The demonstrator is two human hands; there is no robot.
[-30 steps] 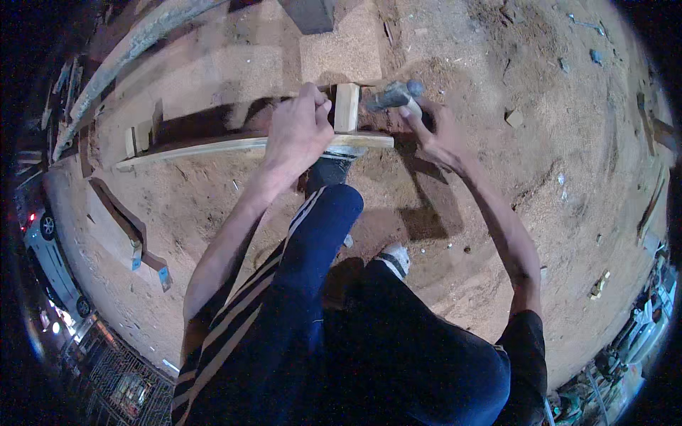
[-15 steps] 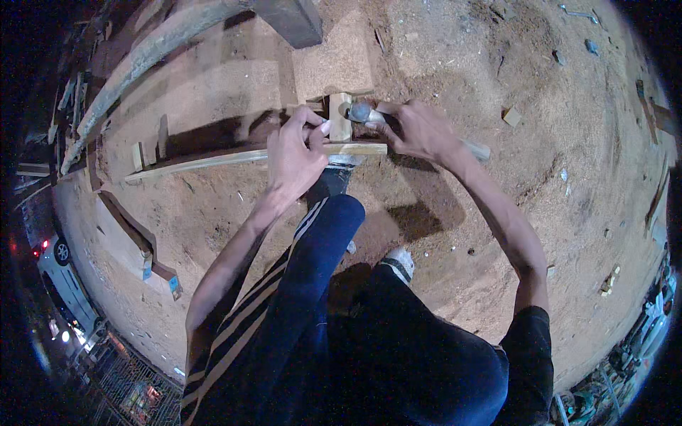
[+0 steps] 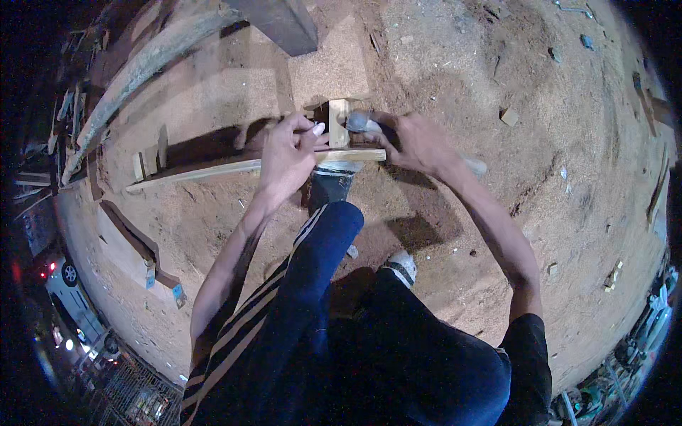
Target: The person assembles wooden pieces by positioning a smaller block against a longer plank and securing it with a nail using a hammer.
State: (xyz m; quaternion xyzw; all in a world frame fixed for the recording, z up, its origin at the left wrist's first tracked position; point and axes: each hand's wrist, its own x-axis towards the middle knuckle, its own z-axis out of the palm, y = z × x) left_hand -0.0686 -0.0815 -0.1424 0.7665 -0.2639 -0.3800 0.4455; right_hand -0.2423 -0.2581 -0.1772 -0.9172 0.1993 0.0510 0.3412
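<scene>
A short pale wooden piece (image 3: 339, 122) stands at the end of a long narrow wooden strip (image 3: 213, 173), forming a corner with it. My right hand (image 3: 420, 144) is closed round a hammer; the rounded grey hammer head (image 3: 357, 121) is just right of the short piece, and the handle's pale end shows beyond my wrist. My left hand (image 3: 290, 153) is at the strip, left of the short piece, with thumb and fingertips pinched together. Whatever lies in that pinch is too small to make out. My foot is under the strip near the corner.
A thick dark beam (image 3: 284, 27) and a long pale pole (image 3: 142, 67) lie at the far left. Another board (image 3: 124, 234) rests on the sandy ground to the left. A small wood offcut (image 3: 509, 116) is on the right. A parked car (image 3: 71, 298) stands far left.
My left fingertips have drawn slightly left of the short piece. The hammer's handle end has dropped a little toward me, and its shadow has left the short piece. The view has shifted slightly.
</scene>
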